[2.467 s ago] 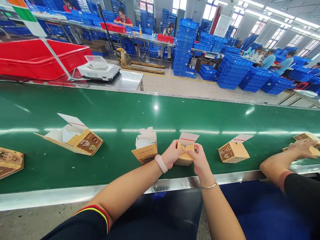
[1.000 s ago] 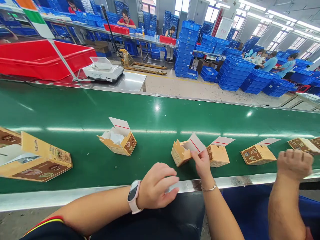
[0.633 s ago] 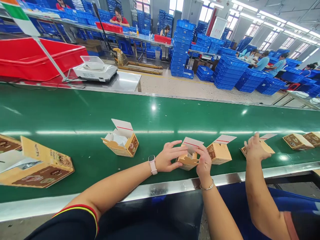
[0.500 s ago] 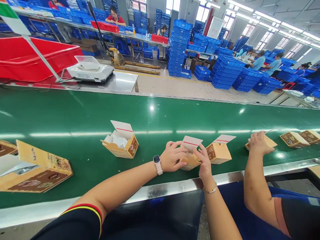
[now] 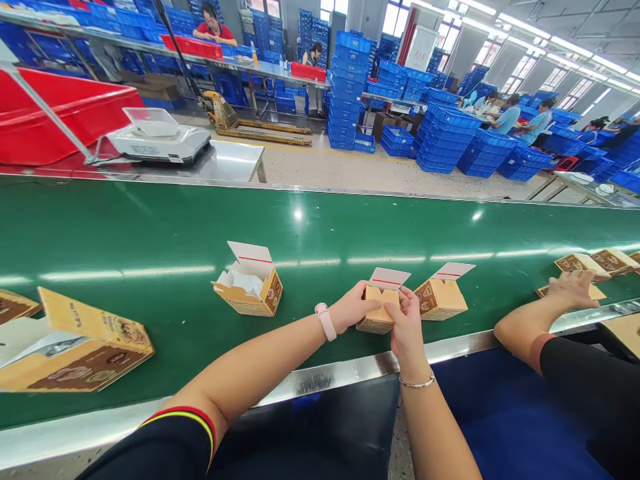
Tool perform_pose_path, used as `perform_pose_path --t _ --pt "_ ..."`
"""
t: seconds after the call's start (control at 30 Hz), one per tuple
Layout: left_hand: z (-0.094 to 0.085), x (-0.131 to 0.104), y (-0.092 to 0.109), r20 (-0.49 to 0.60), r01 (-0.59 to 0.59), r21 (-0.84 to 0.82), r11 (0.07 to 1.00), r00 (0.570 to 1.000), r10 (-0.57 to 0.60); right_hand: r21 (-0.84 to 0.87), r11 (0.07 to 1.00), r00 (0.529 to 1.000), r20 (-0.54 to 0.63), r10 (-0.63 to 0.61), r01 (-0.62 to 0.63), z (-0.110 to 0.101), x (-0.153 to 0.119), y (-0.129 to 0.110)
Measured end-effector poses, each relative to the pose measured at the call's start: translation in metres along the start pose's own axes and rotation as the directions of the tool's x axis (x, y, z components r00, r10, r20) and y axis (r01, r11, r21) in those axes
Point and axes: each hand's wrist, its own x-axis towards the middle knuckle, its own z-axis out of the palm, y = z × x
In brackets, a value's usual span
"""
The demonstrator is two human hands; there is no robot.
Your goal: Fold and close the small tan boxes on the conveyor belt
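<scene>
A small tan and brown cardboard box [image 5: 376, 323] stands on the green belt between my hands. Its inner flaps lie folded in, while the white lid flap with a red line sticks up at the back. My left hand [image 5: 353, 309] grips the box's left side, thumb on top. On the right side my right hand [image 5: 406, 319] holds it, its thumb also pressing the top near the middle seam. Just right of it is another box [image 5: 442, 300] with folded flaps and a raised lid. Left of my hands, an open box [image 5: 255, 297] shows a whitish packet [image 5: 247, 283] inside.
A large open box [image 5: 95, 353] is at the near left of the belt [image 5: 165, 233]. A co-worker's hand [image 5: 575, 288] rests on a box at the right, by several closed boxes [image 5: 583, 265]. Beyond the belt are a scale [image 5: 160, 141] and a red bin [image 5: 60, 120].
My hands have closed in on the box and its inner flaps now lie flat. Boxes near me have shifted slightly right. The co-worker's hand and box have moved further right.
</scene>
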Motion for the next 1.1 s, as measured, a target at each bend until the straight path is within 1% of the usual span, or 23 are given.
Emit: perform_pose_path --t 0.07,0.17,0.23,0.3,0.33,0.37,0.4,0.43,0.47,0.5,0.53,0.6,0.63,0.67,0.7,0.73,0.77,0.8,0.83,0.87,0.93,1.0,1.1 --pt "0.006 0.008 0.006 0.046 0.1 -0.051 0.994 0.994 -0.097 -0.019 0.998 0.998 -0.01 0.062 -0.062 -0.003 0.005 -0.002" --pt "0.016 0.019 0.008 0.051 0.124 -0.073 0.99 0.991 -0.121 -0.064 0.991 0.993 0.006 0.119 -0.118 -0.007 0.011 -0.005" --pt "0.022 0.019 0.008 0.031 0.116 -0.083 0.99 0.993 -0.114 -0.093 0.992 0.996 0.009 0.092 -0.091 -0.011 0.012 -0.008" --pt "0.021 0.007 0.009 -0.048 0.056 -0.039 0.998 0.997 -0.058 -0.148 0.988 0.997 -0.063 -0.048 0.038 -0.014 0.004 -0.009" --pt "0.018 -0.005 0.009 -0.084 -0.006 0.031 1.0 0.996 0.009 -0.194 0.968 0.976 -0.118 -0.183 0.158 -0.015 -0.003 -0.009" --pt "0.012 -0.02 0.009 -0.093 -0.091 0.132 0.987 0.99 0.104 -0.249 0.918 0.922 -0.159 -0.354 0.309 -0.015 -0.012 -0.009" --pt "0.003 -0.039 0.008 -0.07 -0.195 0.259 0.946 0.973 0.22 -0.299 0.829 0.829 -0.169 -0.533 0.472 -0.014 -0.024 -0.009" --pt "-0.007 -0.059 0.006 0.009 -0.314 0.371 0.874 0.942 0.334 -0.328 0.716 0.717 -0.14 -0.683 0.617 -0.013 -0.036 -0.009" --pt "-0.019 -0.08 0.004 0.107 -0.43 0.442 0.787 0.896 0.43 -0.326 0.606 0.621 -0.071 -0.781 0.726 -0.009 -0.047 -0.009" --pt "-0.032 -0.1 0.002 0.175 -0.527 0.482 0.7 0.841 0.512 -0.298 0.532 0.565 0.029 -0.825 0.792 -0.005 -0.058 -0.01" --pt "-0.046 -0.118 -0.001 0.177 -0.603 0.512 0.612 0.771 0.612 -0.26 0.506 0.552 0.152 -0.82 0.823 0.002 -0.065 -0.01" --pt "-0.074 -0.141 -0.004 -0.008 -0.638 0.627 0.447 0.569 0.822 -0.21 0.553 0.586 0.415 -0.696 0.806 0.02 -0.071 -0.011" --pt "-0.087 -0.146 -0.004 -0.122 -0.58 0.701 0.416 0.478 0.87 -0.202 0.59 0.595 0.527 -0.607 0.782 0.032 -0.068 -0.01" --pt "-0.1 -0.147 -0.004 -0.211 -0.493 0.761 0.422 0.427 0.879 -0.195 0.622 0.59 0.613 -0.526 0.758 0.044 -0.063 -0.008" --pt "-0.112 -0.144 -0.004 -0.268 -0.401 0.798 0.449 0.432 0.861 -0.186 0.648 0.575 0.675 -0.462 0.738 0.058 -0.057 -0.005" --pt "-0.122 -0.138 -0.004 -0.288 -0.321 0.819 0.475 0.486 0.825 -0.17 0.67 0.556 0.72 -0.416 0.722 0.071 -0.049 -0.001" --pt "-0.13 -0.13 -0.004 -0.272 -0.269 0.832 0.485 0.564 0.78 -0.15 0.689 0.534 0.753 -0.385 0.709 0.083 -0.042 0.004" --pt "-0.137 -0.121 -0.005 -0.225 -0.254 0.844 0.473 0.634 0.74 -0.126 0.707 0.512 0.777 -0.365 0.696 0.093 -0.035 0.009" --pt "-0.142 -0.112 -0.007 -0.163 -0.271 0.855 0.443 0.67 0.724 -0.105 0.722 0.495 0.794 -0.353 0.684 0.102 -0.03 0.014" --pt "-0.146 -0.103 -0.01 -0.101 -0.303 0.865 0.399 0.675 0.731 -0.092 0.734 0.487 0.802 -0.345 0.673 0.108 -0.025 0.018" --pt "-0.153 -0.087 -0.016 -0.004 -0.358 0.885 0.299 0.635 0.773 -0.117 0.749 0.504 0.805 -0.313 0.652 0.115 -0.019 0.025" --pt "-0.158 -0.073 -0.02 0.046 -0.387 0.893 0.228 0.584 0.81 -0.189 0.75 0.552 0.789 -0.268 0.634 0.118 -0.016 0.028" --pt "-0.161 -0.058 -0.016 0.037 -0.393 0.894 0.217 0.547 0.837 -0.25 0.782 0.63 0.744 -0.222 0.571 0.124 -0.014 0.025"
